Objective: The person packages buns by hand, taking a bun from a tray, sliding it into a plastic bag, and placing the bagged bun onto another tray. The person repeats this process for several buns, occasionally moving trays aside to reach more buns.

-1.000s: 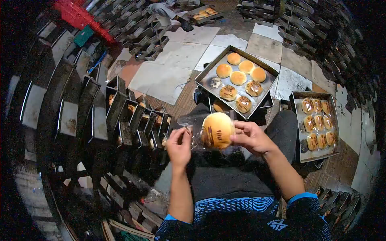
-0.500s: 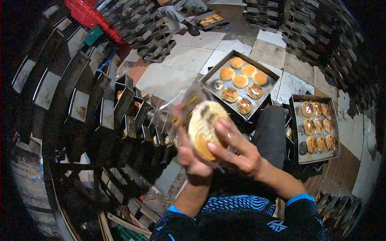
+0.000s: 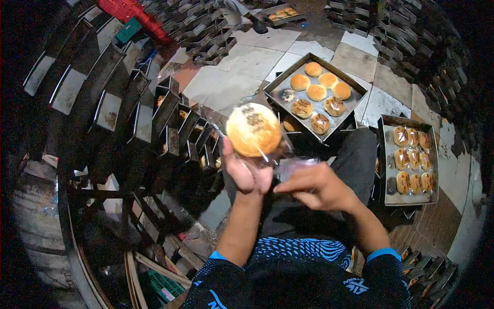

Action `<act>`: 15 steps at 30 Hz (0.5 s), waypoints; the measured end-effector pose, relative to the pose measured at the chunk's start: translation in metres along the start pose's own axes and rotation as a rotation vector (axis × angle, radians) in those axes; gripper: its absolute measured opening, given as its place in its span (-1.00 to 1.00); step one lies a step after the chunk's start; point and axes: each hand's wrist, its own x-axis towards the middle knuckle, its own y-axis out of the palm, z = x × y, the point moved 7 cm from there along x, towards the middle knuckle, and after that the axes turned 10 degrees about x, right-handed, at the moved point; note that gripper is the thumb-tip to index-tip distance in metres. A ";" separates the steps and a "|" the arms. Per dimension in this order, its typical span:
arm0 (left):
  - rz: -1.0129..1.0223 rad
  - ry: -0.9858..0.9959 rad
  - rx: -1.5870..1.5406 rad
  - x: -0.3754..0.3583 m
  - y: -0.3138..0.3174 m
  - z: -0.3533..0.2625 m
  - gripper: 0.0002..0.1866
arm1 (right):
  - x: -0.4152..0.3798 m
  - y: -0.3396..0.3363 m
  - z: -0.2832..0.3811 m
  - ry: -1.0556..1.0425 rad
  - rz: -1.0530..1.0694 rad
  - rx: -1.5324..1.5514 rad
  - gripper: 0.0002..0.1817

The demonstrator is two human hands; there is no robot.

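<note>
A round bun (image 3: 253, 130) with a dark patch on its pale top sits in clear plastic, held up by my left hand (image 3: 246, 172) from below. Close to its lower right, my right hand (image 3: 321, 188) has its fingers pressed together at the loose end of the plastic (image 3: 296, 165), which is blurred. Beyond them, a square metal tray (image 3: 355, 105) carries several loose buns, some golden and some with brown marks. Another tray (image 3: 383, 170) on the right bears several wrapped buns in rows.
Stacked metal trays (image 3: 105, 110) crowd the left side, with more stacks at the upper right. A person's leg and shoe (image 3: 259, 24) show at the top beside a tray of buns (image 3: 283, 15). A green crate (image 3: 167, 286) lies at the lower left.
The bun has turned to show its top more squarely. My right hand has come off the bun and moved down and right to the plastic's end.
</note>
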 end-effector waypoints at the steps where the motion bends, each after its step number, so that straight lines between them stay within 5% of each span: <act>1: 0.024 -0.008 -0.001 -0.005 0.008 0.007 -0.29 | 0.006 -0.008 -0.002 -0.018 -0.157 0.025 -0.69; 3: -0.079 0.022 0.290 -0.013 0.000 0.020 -0.33 | 0.023 0.000 -0.003 0.001 -0.048 -0.002 -0.77; 5: 0.054 -0.136 -0.005 -0.005 -0.006 0.024 -0.38 | 0.027 0.008 0.001 -0.045 0.000 0.020 -0.80; 7: -0.333 -0.295 0.015 -0.007 -0.029 0.016 -0.39 | 0.024 0.023 0.026 -0.152 0.104 0.115 -0.81; 10: -0.246 -0.243 -0.105 0.003 -0.052 -0.011 -0.30 | 0.011 0.031 0.063 -0.149 0.723 0.790 -0.81; 11: -0.267 -0.224 -0.077 0.005 -0.062 -0.016 -0.27 | 0.002 0.026 0.027 -0.002 0.685 0.819 -0.83; 13: -0.266 -0.224 -0.143 0.008 -0.061 -0.009 -0.30 | 0.014 -0.014 -0.051 0.226 -0.074 -0.036 -0.78; 15: -0.246 -0.294 0.134 0.001 -0.063 0.006 -0.29 | 0.015 -0.032 -0.038 0.007 -0.641 -0.483 -0.72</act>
